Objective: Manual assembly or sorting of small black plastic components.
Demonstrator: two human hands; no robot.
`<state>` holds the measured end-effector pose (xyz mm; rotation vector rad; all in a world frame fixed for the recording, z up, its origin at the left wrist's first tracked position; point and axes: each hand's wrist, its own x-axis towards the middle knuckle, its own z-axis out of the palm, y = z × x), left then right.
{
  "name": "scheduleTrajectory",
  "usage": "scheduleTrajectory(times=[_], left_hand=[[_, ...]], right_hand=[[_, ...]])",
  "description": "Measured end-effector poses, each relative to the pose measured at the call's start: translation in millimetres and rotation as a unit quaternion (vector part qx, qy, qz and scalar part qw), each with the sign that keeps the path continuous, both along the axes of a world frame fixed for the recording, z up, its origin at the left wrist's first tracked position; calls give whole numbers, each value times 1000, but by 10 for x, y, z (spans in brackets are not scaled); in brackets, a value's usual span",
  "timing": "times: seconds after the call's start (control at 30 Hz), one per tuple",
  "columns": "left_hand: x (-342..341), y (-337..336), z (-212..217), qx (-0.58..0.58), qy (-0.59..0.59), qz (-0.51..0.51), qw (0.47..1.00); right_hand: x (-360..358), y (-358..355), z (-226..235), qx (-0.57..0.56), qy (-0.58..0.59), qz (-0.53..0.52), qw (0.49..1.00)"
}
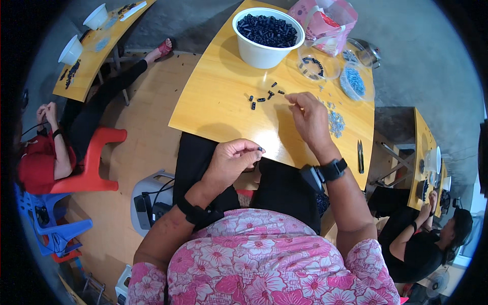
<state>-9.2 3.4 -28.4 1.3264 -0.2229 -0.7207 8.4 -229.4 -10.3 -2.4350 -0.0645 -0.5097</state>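
Note:
My left hand (230,161) is closed in a pinch on a small black plastic piece (260,149) just off the table's near edge. Over the tabletop, my right hand (309,118) has its fingers bent and slightly apart, with nothing visible in them. Its fingertips are close to a loose black plastic part (281,92). Several more short black parts (261,99) lie to the left of that one. Small clear pieces (336,123) are scattered to the right of my right hand.
A white tub (264,58) full of black parts stands at the table's (208,101) far side. Clear round containers (373,86), one with bluish pieces, and a pink bag (325,30) stand right of it. Tweezers (361,157) lie at the right edge. Other people sit at tables both sides.

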Motion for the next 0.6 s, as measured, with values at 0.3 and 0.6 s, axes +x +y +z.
scheduleTrajectory(times=[0.3, 0.6], left_hand=[[34, 70, 20, -23, 8, -27, 999], [-25, 104, 50, -16, -18, -18, 1000]], right_hand=[[407, 89, 23, -106, 76, -18, 991], [307, 96, -110, -176, 36, 0, 984]])
